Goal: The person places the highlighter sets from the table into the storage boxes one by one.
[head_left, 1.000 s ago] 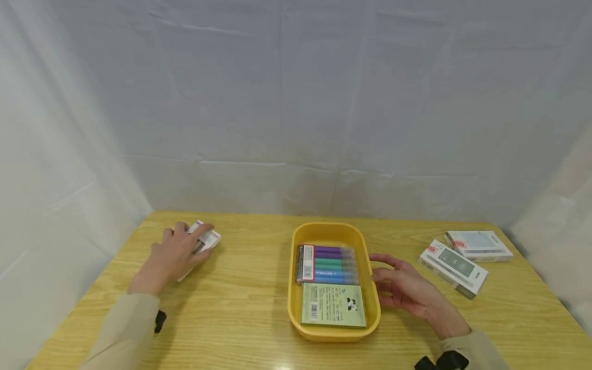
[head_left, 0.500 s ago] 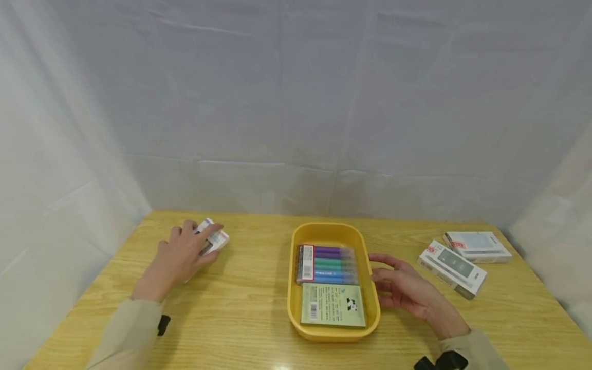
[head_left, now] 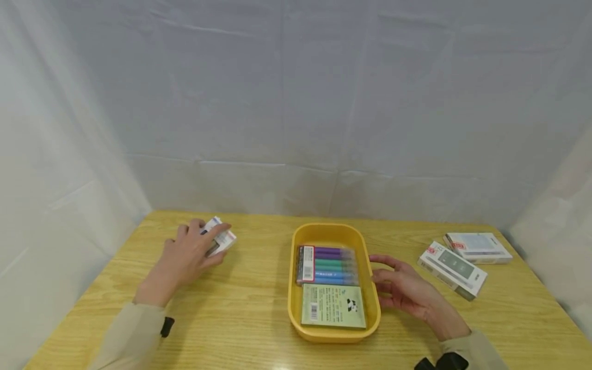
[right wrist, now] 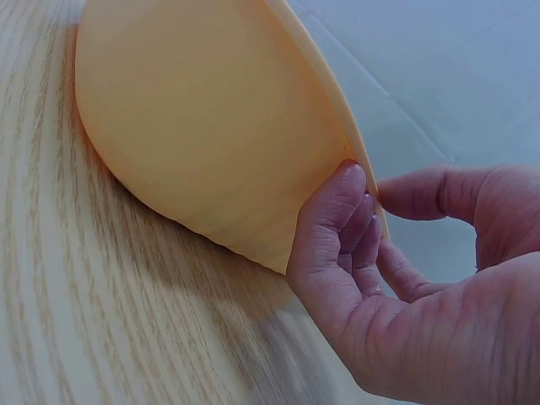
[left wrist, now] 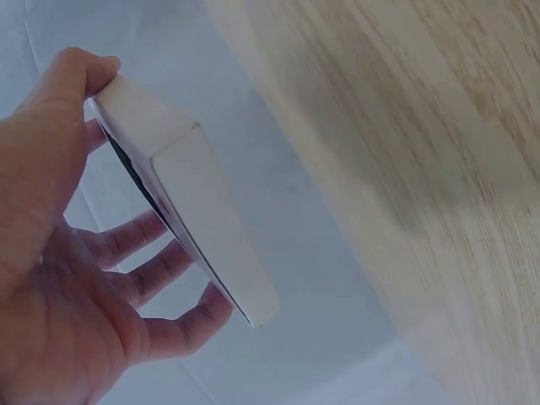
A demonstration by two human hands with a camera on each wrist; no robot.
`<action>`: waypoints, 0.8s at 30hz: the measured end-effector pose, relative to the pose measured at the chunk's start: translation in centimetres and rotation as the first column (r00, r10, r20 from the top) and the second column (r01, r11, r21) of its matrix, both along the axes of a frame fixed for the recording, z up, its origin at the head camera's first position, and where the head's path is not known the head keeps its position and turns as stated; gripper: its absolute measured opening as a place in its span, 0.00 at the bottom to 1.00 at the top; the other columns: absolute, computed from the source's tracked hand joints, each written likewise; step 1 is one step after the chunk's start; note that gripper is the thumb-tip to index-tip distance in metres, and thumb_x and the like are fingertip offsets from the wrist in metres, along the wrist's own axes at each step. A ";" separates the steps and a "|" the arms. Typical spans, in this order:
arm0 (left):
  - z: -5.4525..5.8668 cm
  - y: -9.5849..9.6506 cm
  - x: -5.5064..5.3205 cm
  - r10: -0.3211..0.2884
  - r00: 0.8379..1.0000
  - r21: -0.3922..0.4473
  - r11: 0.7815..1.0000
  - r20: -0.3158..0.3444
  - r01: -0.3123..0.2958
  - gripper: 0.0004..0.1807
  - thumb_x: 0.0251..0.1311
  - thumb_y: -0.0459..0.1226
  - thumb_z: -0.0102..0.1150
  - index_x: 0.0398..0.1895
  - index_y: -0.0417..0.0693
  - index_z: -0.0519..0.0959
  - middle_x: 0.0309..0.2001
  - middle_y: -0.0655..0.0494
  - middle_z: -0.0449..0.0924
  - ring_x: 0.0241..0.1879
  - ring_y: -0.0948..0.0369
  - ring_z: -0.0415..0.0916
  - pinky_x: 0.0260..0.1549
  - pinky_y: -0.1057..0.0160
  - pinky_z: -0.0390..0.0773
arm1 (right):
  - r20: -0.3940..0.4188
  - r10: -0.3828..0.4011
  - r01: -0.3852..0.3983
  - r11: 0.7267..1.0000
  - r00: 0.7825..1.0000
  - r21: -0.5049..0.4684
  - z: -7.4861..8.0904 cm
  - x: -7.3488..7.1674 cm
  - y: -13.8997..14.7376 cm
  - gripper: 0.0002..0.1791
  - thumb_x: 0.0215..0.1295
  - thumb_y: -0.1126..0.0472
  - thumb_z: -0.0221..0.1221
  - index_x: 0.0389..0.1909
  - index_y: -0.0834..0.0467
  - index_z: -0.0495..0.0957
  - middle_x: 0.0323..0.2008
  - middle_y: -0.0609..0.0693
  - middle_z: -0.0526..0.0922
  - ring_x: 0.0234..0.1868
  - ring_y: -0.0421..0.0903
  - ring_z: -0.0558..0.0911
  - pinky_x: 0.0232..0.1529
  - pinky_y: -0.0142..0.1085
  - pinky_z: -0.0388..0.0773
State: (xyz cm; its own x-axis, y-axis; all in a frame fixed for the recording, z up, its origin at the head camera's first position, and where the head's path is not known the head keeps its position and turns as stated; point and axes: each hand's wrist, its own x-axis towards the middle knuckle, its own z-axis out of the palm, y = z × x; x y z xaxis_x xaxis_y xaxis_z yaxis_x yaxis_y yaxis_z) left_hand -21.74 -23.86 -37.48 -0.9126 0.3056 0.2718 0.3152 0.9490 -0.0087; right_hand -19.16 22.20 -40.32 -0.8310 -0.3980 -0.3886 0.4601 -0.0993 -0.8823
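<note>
My left hand [head_left: 187, 254] grips a small white box [head_left: 221, 242] by its edges, above the left part of the table. In the left wrist view the thumb is at one end of the white box [left wrist: 202, 202] and the fingers reach along its other side. The box is tilted and apart from the tabletop. My right hand [head_left: 409, 288] pinches the right rim of a yellow tray [head_left: 328, 334]; the right wrist view has thumb and fingertips at the rim of this tray [right wrist: 211, 110]. A pack of coloured pens [head_left: 330, 264] lies in the tray beside a green panda-printed packet [head_left: 333, 307].
Two white boxes lie at the right of the wooden table [head_left: 245, 313]: a nearer one with a dark grey panel [head_left: 455, 264] and a farther one with a pale panel [head_left: 478, 246]. A pale sheet [head_left: 296, 113] hangs behind the table and at both sides.
My left hand has moved a little to the right and away from me with the white box. My right hand and the tray stay where they were.
</note>
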 end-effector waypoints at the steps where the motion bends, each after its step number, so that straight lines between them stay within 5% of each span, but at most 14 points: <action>1: 0.0 0.1 0.0 -0.006 1.000 0.000 1.000 -0.005 0.006 0.30 0.67 0.53 0.62 0.71 0.62 0.69 0.60 0.28 0.69 0.48 0.33 0.73 0.24 0.40 0.79 | -0.001 0.000 0.000 1.000 1.000 -0.001 0.0 0.0 0.0 0.40 0.72 0.64 0.56 0.78 0.59 0.47 0.47 0.48 0.86 0.47 0.44 0.85 0.48 0.41 0.87; 24: -0.2 1.9 0.3 -0.113 0.989 -0.003 0.994 -0.097 0.114 0.31 0.66 0.53 0.64 0.71 0.64 0.71 0.61 0.31 0.71 0.50 0.35 0.75 0.31 0.38 0.82 | 0.012 0.002 -0.002 1.000 1.000 -0.009 -0.1 -0.1 0.1 0.39 0.72 0.63 0.56 0.78 0.59 0.47 0.48 0.49 0.85 0.46 0.43 0.85 0.48 0.40 0.87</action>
